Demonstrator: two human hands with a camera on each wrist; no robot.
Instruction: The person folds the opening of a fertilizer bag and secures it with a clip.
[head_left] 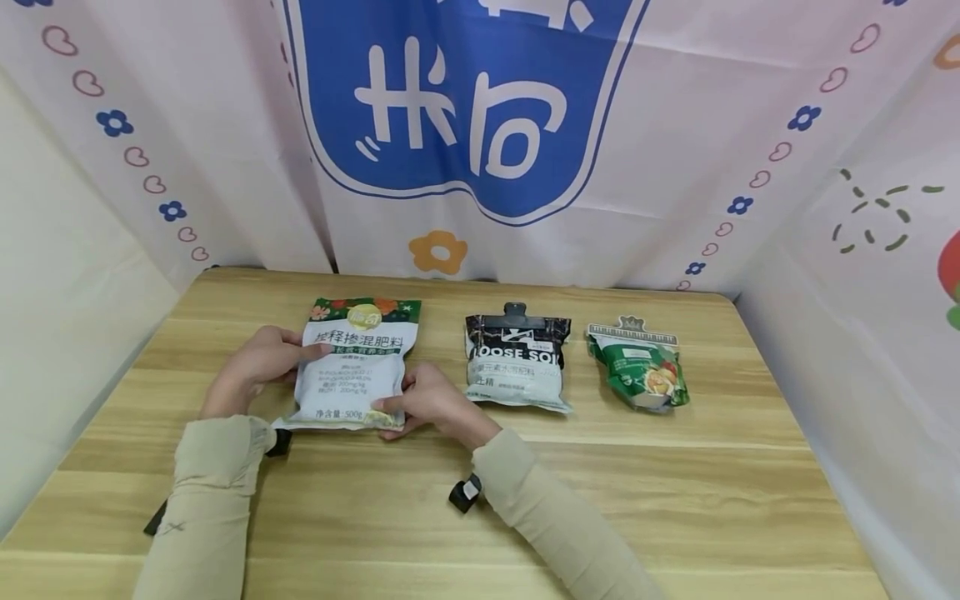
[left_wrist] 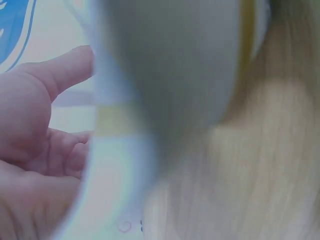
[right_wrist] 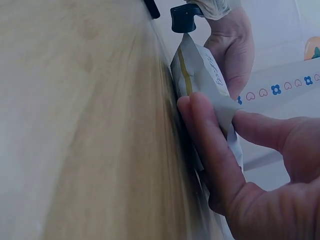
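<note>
A white fertilizer bag (head_left: 352,367) with a green flowered top lies at the left of the table, its printed face up. My left hand (head_left: 264,360) grips its left edge, thumb on the printed face. At the lower right edge, my right hand (head_left: 435,398) pinches the bag between thumb and fingers. The right wrist view shows those right fingers (right_wrist: 215,150) under the bag's edge, with the bag (right_wrist: 200,75) close to the tabletop. In the left wrist view the blurred bag (left_wrist: 190,60) hides the fingertips of the left hand (left_wrist: 30,115).
A black-and-white LOOSE SOIL bag (head_left: 517,367) with a black clip (head_left: 514,315) lies right of the fertilizer bag. Farther right is a green bag (head_left: 637,371) held by a pale clip (head_left: 632,331). A printed curtain (head_left: 525,242) hangs behind the wooden table (head_left: 420,517).
</note>
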